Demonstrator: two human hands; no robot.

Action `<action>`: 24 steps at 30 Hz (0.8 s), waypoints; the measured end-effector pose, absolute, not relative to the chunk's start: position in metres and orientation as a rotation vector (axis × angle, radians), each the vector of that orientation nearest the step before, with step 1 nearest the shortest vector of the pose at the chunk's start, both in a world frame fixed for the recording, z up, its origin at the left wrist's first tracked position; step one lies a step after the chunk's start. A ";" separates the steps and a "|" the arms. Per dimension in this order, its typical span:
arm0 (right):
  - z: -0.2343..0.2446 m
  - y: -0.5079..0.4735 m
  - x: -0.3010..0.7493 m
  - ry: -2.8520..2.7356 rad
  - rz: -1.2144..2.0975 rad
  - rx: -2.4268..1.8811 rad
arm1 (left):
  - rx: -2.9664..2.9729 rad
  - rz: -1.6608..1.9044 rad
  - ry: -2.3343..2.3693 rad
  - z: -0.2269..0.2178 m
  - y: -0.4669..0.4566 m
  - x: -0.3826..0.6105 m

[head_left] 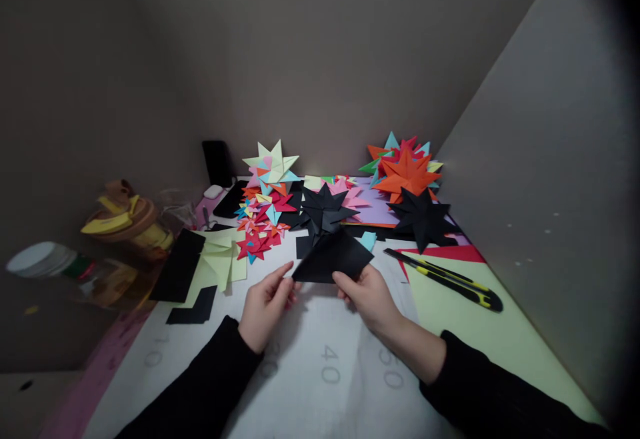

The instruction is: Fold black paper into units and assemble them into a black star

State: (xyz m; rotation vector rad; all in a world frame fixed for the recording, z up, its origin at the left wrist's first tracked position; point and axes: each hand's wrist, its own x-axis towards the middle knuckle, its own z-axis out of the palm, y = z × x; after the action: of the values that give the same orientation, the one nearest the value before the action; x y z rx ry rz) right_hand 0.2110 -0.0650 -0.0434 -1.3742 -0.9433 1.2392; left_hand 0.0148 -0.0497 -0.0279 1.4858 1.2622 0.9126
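A dark sheet of black paper (334,259), folded to a pointed shape, is held up over the white mat. At its left corner, my left hand (269,302) pinches it between thumb and fingers. My right hand (367,295) grips its lower right edge, thumb on top and fingers underneath. Just behind the sheet stands a black folded paper star (326,209). A small light-blue folded paper piece (369,241) shows past the sheet's right side. Black paper pieces (193,305) lie on the left of the mat.
A yellow-and-black utility knife (445,279) rests on pale green paper (460,332) at right. Orange (407,172) and black (424,217) paper stars are piled behind it. Smaller stars (255,244) cluster back left. A bottle (75,269) and a brown-yellow cup (127,225) stand far left.
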 end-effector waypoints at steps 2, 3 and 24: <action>-0.042 -0.066 0.210 -0.941 1.233 -1.407 | 1.446 0.920 1.248 -0.029 -0.047 0.015; -0.042 -0.066 0.210 -0.944 1.236 -1.411 | 1.475 0.932 1.237 -0.030 -0.047 0.015; -0.037 -0.088 0.210 -2.327 -0.232 -1.121 | 1.132 0.906 1.087 -0.028 -0.045 0.016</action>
State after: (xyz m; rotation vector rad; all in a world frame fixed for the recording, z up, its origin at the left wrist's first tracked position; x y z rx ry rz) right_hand 0.2103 -0.0882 -0.0375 -1.1207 -2.3274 -0.2322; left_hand 0.0160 -0.0453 -0.0278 1.1322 1.0867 0.9062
